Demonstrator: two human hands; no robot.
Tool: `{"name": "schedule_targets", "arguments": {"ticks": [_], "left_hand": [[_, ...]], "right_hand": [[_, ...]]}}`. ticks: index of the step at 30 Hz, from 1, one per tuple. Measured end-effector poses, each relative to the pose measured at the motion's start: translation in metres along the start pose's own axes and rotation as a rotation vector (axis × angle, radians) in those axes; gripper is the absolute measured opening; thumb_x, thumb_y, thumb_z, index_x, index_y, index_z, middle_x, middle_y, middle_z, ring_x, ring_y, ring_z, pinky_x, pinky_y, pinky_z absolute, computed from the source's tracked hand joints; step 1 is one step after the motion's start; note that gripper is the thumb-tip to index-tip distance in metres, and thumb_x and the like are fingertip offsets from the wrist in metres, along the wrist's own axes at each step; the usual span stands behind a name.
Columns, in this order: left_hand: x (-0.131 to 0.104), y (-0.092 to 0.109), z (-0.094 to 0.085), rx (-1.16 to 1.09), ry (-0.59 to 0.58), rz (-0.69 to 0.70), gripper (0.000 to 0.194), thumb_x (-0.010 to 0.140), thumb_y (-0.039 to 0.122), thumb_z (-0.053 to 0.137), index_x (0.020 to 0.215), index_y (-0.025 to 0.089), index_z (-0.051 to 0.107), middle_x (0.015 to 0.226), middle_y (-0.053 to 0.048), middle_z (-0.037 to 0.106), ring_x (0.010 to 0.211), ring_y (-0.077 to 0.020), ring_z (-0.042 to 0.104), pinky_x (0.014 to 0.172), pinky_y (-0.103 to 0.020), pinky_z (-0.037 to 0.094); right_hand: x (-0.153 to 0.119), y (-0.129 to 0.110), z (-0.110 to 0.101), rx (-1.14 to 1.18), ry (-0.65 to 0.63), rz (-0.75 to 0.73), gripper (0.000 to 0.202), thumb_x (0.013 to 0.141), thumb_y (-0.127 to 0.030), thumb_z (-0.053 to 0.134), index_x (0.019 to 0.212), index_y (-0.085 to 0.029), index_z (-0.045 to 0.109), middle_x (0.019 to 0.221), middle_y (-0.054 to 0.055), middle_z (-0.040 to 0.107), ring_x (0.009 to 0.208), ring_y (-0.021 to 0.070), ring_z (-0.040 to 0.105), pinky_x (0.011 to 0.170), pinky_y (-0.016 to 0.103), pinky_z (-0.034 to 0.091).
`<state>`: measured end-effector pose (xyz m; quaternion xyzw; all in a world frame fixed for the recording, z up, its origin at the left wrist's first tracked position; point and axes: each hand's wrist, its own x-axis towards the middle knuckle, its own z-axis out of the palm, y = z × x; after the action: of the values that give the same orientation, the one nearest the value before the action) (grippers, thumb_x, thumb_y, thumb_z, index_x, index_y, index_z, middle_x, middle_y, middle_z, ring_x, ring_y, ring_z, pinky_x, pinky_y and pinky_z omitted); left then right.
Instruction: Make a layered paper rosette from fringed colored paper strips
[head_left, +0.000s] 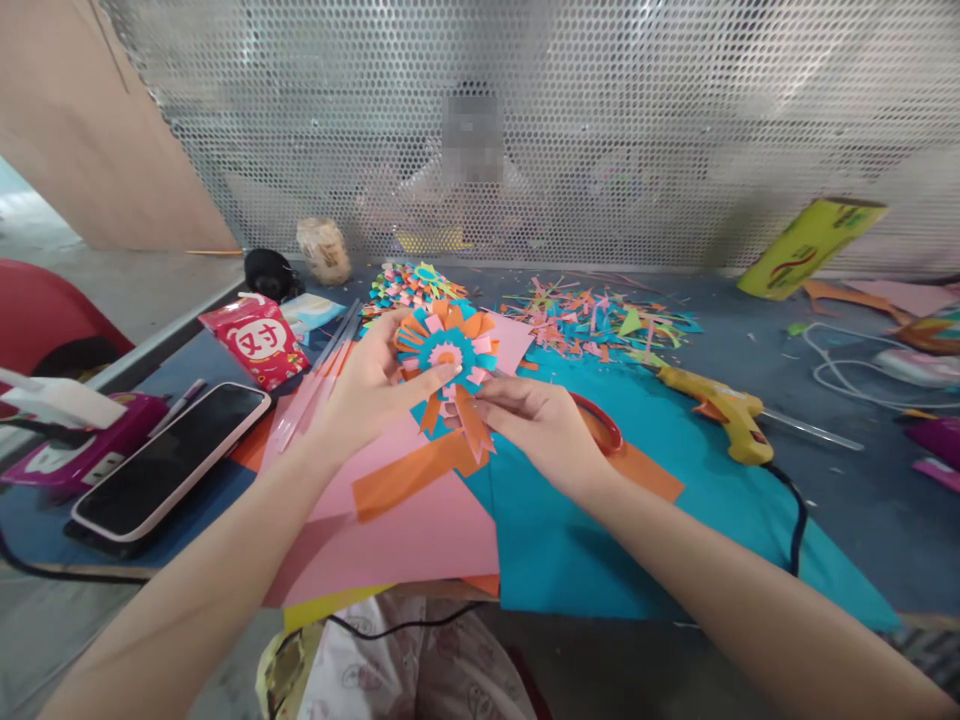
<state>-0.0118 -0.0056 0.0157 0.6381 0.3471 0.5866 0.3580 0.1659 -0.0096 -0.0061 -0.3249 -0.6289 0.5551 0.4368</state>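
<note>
My left hand (375,378) is clamped on the paper flower (456,348), thumb across its front; my right hand (546,425) pinches its orange tails (470,425). Yellow glue gun (721,408) lies right.

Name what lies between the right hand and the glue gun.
In the head view: a red handle, partly covered by the right hand, then blue paper up to the glue gun; some orange paper lies just nearer the wearer.

Paper flower (452,343) above sheets (420,545), between phone (176,460) left and glue gun (724,405) right; scraps (574,325) behind.
</note>
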Motion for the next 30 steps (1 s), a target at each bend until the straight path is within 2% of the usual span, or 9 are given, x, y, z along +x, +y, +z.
{"name": "schedule_targets", "arguments": {"ticks": [6,13,16,21,27,30], "left_hand": [[0.0,-0.0028,0.0,0.03,0.021,0.004,0.046,0.064,0.032,0.08,0.1,0.021,0.053,0.093,-0.002,0.066,0.085,-0.0182,0.066,0.078,-0.034,0.055],[0.0006,-0.0008,-0.0002,-0.028,0.047,-0.003,0.042,0.063,0.031,0.081,0.095,0.02,0.055,0.091,-0.001,0.064,0.084,-0.0167,0.064,0.076,-0.032,0.056],[0.0013,-0.0008,-0.001,-0.037,0.051,0.019,0.043,0.064,0.032,0.08,0.097,0.021,0.054,0.095,-0.002,0.065,0.088,-0.0181,0.065,0.08,-0.034,0.055],[0.0008,-0.0028,-0.0017,0.027,0.062,0.045,0.047,0.064,0.032,0.08,0.102,0.022,0.053,0.099,-0.003,0.065,0.09,-0.0198,0.065,0.079,-0.034,0.054],[-0.0004,-0.0027,-0.0001,-0.007,0.08,0.048,0.049,0.063,0.032,0.081,0.102,0.022,0.053,0.098,-0.002,0.065,0.087,-0.0181,0.065,0.077,-0.032,0.055],[0.0001,-0.0016,-0.0001,-0.024,0.091,0.048,0.048,0.062,0.031,0.082,0.1,0.022,0.054,0.096,-0.002,0.065,0.088,-0.0183,0.065,0.078,-0.033,0.055]], "right_hand": [[0.0009,0.0017,0.0009,0.036,0.042,0.021,0.017,0.066,-0.029,0.071,0.078,-0.018,0.067,0.082,0.003,0.075,0.082,0.0199,0.072,0.08,0.034,0.057],[-0.0006,-0.003,-0.0006,-0.018,0.017,-0.035,0.016,0.074,-0.033,0.066,0.08,-0.018,0.068,0.082,0.004,0.074,0.082,0.0198,0.071,0.081,0.035,0.056],[-0.0002,-0.0047,-0.0015,-0.055,0.01,-0.041,0.018,0.076,-0.035,0.065,0.081,-0.018,0.069,0.079,0.003,0.074,0.08,0.0188,0.071,0.078,0.033,0.056],[0.0009,-0.0013,-0.0011,-0.06,0.018,-0.033,0.017,0.072,-0.032,0.067,0.079,-0.017,0.068,0.082,0.003,0.073,0.071,0.015,0.069,0.067,0.028,0.056],[0.0006,-0.0023,0.0004,-0.069,0.025,-0.042,0.013,0.07,-0.028,0.067,0.077,-0.017,0.066,0.081,0.003,0.072,0.071,0.014,0.069,0.07,0.029,0.056],[0.0011,-0.0048,-0.0004,-0.07,0.016,-0.038,0.015,0.071,-0.03,0.067,0.078,-0.018,0.067,0.075,0.002,0.071,0.067,0.0143,0.068,0.067,0.028,0.056]]}}
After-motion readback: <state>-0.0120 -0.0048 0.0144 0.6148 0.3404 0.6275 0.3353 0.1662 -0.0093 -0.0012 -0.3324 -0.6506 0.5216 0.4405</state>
